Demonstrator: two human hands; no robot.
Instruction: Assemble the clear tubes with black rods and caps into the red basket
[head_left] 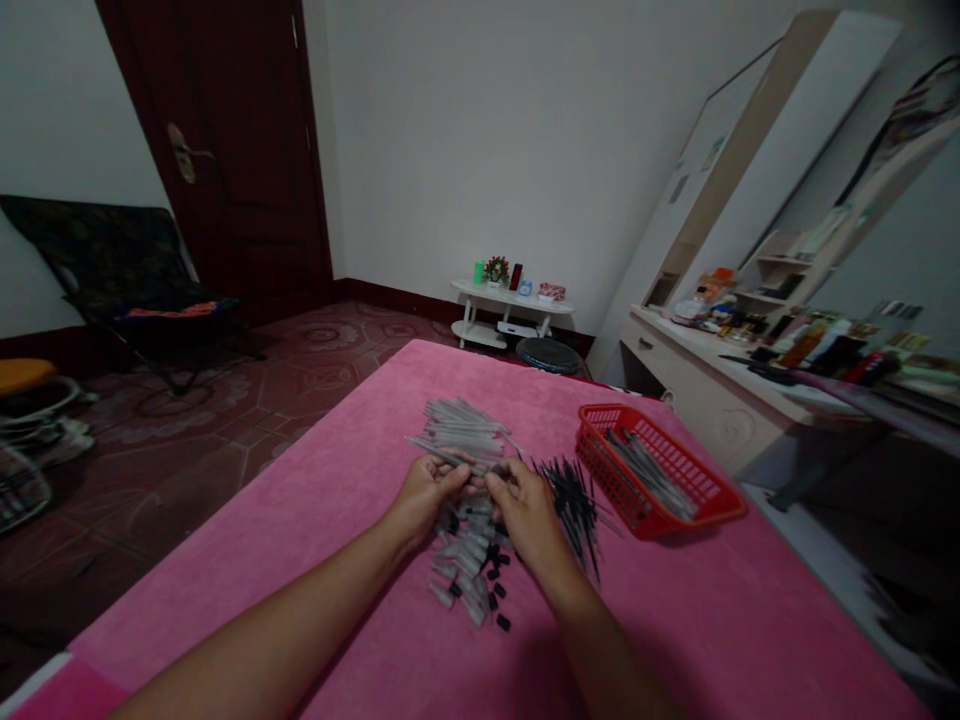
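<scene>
My left hand (420,492) is closed round a slim grey pen barrel (425,446), its tip sticking out to the left. My right hand (531,505) pinches a small dark piece (498,470) at the barrel's other end; the fingers hide most of it, and whether the two are joined I cannot tell. Just beyond my hands lies a stack of similar pale barrels (459,420). Below them spreads a heap of translucent pen caps (471,556) with several small black plugs (493,600) at its right side. Thin black pen refills (574,505) lie right of my right hand.
A red plastic basket (724,512) holding grey pens (652,470) stands on the pink cloth (315,500) at the right. Beyond the covered table are a round dark stool (549,354) and a low white stand (480,333). A cluttered dressing table (720,385) adjoins the right side.
</scene>
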